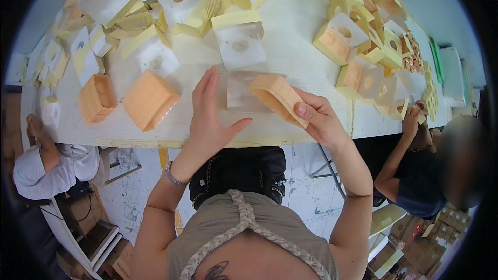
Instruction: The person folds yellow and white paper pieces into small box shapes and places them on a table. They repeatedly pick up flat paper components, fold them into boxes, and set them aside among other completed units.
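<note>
My right hand (321, 119) grips one end of a peach-coloured tray insert (277, 93), thumb on its near side. The insert is tilted above the table (290, 46), its hollow side partly toward me. Apart from it, to the left, my left hand (207, 116) is open with fingers stretched up and thumb spread, touching nothing that I can see. Behind the insert lies a pale, flat piece (241, 91), partly covered; its kind is unclear. Left of my left hand are a peach stack of inserts (150, 98) and a second nested stack (97, 98).
Beyond my hands stands a yellow box with a white windowed flap (241, 44). Many similar boxes (181, 2) pile up at the far left, and more boxes (345, 36), some holding peach inserts, at the right. Other people sit at both sides; a co-worker's hands (413, 119) touch the right edge.
</note>
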Action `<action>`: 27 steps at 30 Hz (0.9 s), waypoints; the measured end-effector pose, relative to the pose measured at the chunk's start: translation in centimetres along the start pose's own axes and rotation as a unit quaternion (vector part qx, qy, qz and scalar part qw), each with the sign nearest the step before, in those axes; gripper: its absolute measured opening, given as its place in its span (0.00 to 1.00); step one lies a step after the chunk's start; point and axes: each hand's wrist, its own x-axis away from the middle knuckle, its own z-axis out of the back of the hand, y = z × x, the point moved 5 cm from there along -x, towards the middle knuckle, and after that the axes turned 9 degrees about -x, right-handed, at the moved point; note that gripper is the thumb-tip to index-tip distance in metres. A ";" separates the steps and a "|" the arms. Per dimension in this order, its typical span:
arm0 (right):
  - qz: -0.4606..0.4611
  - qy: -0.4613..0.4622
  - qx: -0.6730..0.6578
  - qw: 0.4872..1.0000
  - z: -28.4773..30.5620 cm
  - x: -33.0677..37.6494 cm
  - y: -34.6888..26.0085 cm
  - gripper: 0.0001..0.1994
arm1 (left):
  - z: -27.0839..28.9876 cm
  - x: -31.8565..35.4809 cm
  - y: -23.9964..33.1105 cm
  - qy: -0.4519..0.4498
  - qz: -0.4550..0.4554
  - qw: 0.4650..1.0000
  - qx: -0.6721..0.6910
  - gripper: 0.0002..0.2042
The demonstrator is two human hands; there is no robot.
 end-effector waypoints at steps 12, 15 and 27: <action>0.333 0.063 0.249 0.907 -0.4 2.0 -2.5 0.19 | 1.5 2.0 2.4 -0.006 0.132 0.932 0.338 0.04; 0.372 0.038 0.358 0.855 -2.5 2.5 -1.8 0.36 | 2.0 1.4 2.9 -0.030 0.124 0.937 0.324 0.04; 0.410 -0.042 0.290 0.864 -6.6 4.3 1.4 0.34 | 3.6 0.7 7.3 -0.015 -0.173 0.944 0.281 0.08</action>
